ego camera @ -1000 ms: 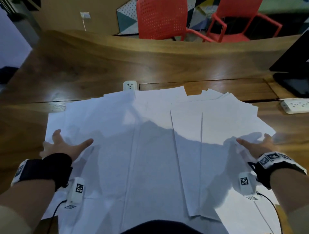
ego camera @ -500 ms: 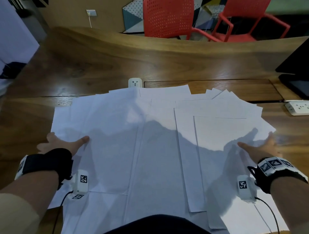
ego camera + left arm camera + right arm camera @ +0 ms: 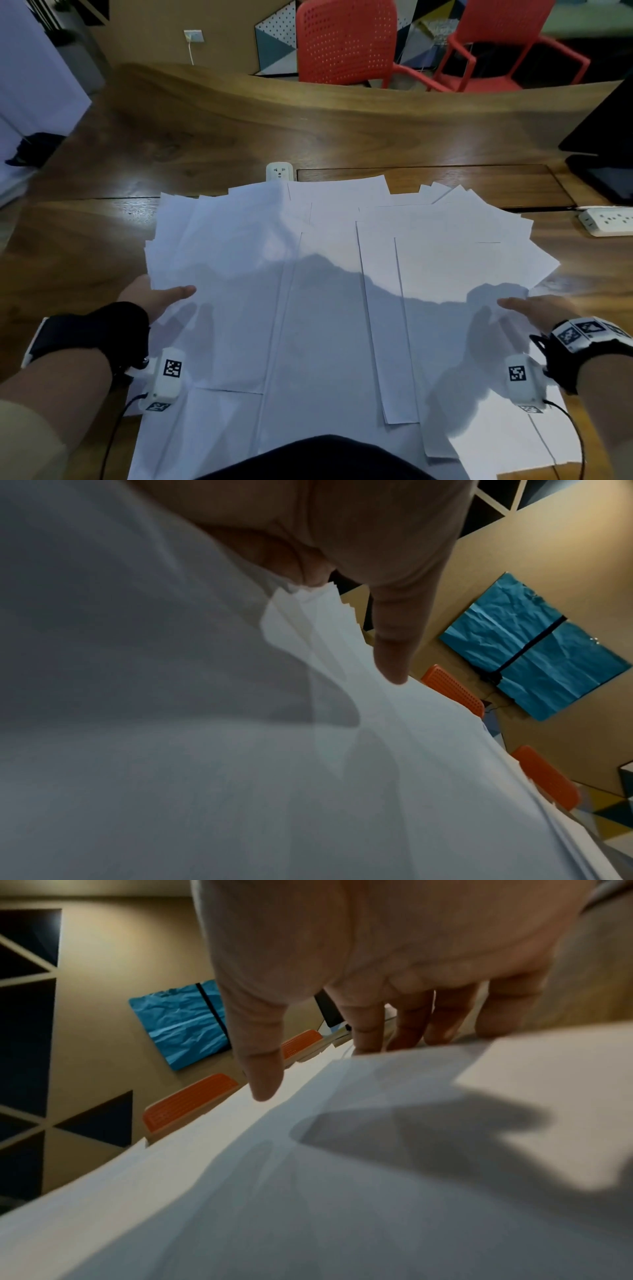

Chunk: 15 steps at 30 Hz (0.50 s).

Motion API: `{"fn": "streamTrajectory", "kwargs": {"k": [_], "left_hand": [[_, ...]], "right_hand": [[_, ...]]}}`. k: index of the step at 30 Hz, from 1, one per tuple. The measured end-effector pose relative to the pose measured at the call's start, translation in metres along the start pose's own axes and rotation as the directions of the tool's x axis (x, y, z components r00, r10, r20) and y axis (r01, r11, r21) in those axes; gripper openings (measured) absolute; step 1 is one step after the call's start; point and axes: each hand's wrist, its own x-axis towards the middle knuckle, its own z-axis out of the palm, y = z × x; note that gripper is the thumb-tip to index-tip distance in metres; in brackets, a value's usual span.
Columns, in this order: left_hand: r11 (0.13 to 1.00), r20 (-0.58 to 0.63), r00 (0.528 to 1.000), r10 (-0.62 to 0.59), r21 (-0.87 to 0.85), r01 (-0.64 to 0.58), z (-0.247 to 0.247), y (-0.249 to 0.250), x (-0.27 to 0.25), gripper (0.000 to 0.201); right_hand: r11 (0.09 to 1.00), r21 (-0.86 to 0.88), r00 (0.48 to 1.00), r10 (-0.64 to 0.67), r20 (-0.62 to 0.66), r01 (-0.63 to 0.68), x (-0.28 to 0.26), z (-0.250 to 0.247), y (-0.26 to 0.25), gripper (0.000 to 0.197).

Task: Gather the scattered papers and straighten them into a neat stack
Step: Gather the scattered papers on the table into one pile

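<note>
Several white papers (image 3: 325,308) lie fanned out and overlapping on the wooden table (image 3: 239,137), reaching from the middle to the near edge. My left hand (image 3: 154,298) is at the pile's left edge, thumb lying on top and fingers hidden under the sheets. In the left wrist view the straight thumb (image 3: 394,656) touches the papers (image 3: 240,750), whose edges bunch below the palm. My right hand (image 3: 534,308) is at the right edge, thumb on top. In the right wrist view its straight fingers (image 3: 369,1026) reach behind the raised paper edge (image 3: 411,1064).
A white socket block (image 3: 279,171) sits just beyond the papers. A white power strip (image 3: 606,221) and a black monitor (image 3: 603,144) are at the far right. Red chairs (image 3: 346,41) stand behind the table's curved far edge. Bare wood flanks the pile.
Both hands have slid inward, pushing the outer sheets toward the middle. Their fingers, earlier spread on top, are now tucked under the paper edges.
</note>
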Motion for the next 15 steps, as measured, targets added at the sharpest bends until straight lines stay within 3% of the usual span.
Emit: {"fn": "streamTrajectory", "kwargs": {"k": [3,7,11,15], "left_hand": [[0.995,0.099,0.994,0.036,-0.092,-0.027,0.0,-0.018,0.003,0.059],[0.961,0.203,0.978,0.053,-0.277,0.006,0.004,-0.031,-0.006,0.036],[0.904,0.25,0.968,-0.009,-0.413,0.115,0.016,-0.042,-0.015,0.016],[0.873,0.247,0.969,-0.027,-0.467,0.143,0.024,-0.042,-0.026,0.013]], "right_hand": [[0.998,0.063,1.0,-0.03,-0.001,0.03,-0.01,-0.001,0.001,0.073],[0.989,0.137,0.998,-0.048,-0.027,0.052,-0.016,-0.001,0.004,0.082],[0.984,0.153,0.994,-0.098,0.04,0.091,-0.021,0.006,0.0,0.064],[0.972,0.067,0.968,-0.231,0.095,0.225,-0.028,0.02,-0.007,0.042]]}}
